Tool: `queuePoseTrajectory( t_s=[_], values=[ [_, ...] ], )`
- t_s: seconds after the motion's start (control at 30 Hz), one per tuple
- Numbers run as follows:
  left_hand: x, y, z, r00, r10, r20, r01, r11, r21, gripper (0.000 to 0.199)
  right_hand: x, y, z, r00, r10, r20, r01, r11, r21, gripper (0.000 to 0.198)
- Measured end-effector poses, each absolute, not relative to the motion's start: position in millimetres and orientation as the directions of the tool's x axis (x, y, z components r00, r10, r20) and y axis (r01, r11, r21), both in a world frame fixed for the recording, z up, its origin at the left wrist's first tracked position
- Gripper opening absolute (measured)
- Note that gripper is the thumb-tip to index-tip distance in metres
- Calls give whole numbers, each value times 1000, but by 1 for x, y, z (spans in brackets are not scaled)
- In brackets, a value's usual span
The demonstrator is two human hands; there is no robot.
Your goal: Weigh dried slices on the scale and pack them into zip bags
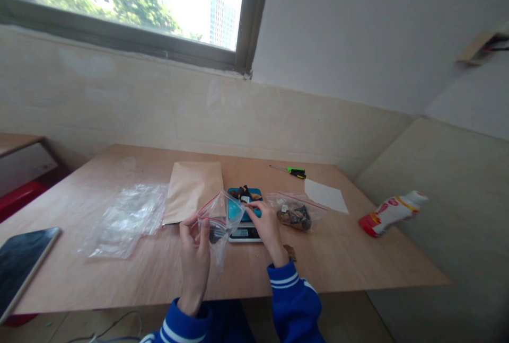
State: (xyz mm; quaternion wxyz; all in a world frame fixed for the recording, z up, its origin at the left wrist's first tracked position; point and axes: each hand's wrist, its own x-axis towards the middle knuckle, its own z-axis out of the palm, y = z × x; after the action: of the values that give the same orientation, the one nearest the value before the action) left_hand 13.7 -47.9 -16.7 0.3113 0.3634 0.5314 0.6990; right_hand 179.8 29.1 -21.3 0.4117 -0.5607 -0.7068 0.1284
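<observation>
Bag (222, 209) pinched in left hand (194, 247), beside nearly closed right hand (269, 227); cannot tell latter's hold; seemingly mid-filling, calling for steady mouth.

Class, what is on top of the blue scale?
Dark pieces rest on the scale. The right hand covers part of it; anything directly behind the hand cannot be seen.

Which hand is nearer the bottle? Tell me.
Right. The right hand is at the scale, left of the bottle; the left hand, holding a clear bag, is farther left.
</observation>
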Motion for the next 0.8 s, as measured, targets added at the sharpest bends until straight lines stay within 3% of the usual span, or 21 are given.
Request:
queuePoseTrajectory(
  t_s=[0.1,0.17,0.37,0.5,0.63,0.73,0.8],
  values=[
    [14,-48,-16,-525,829,192,-40,-249,968,36,179,23,-3,168,876,453,551,297,-780,20],
    [15,-47,-15,-515,833,203,-36,-258,966,36,176,16,11,209,871,445,465,312,-828,23],
    [18,-46,-17,-507,838,202,-55,-265,963,36,163,-6,46,-52,916,399,272,397,-877,22],
    [17,-46,-20,-513,835,199,-68,-271,960,36,160,-13,54,-178,894,412,324,448,-833,21],
    [14,-47,-22,-526,832,178,-36,-230,972,36,166,7,43,-83,869,487,392,478,-786,24],
    [14,-48,-22,-531,829,176,-25,-223,974,38,172,39,21,-72,839,539,558,482,-676,25],
    [13,-50,-22,-534,827,173,-35,-226,973,39,172,62,4,-152,871,467,684,434,-587,31]
  ],
)
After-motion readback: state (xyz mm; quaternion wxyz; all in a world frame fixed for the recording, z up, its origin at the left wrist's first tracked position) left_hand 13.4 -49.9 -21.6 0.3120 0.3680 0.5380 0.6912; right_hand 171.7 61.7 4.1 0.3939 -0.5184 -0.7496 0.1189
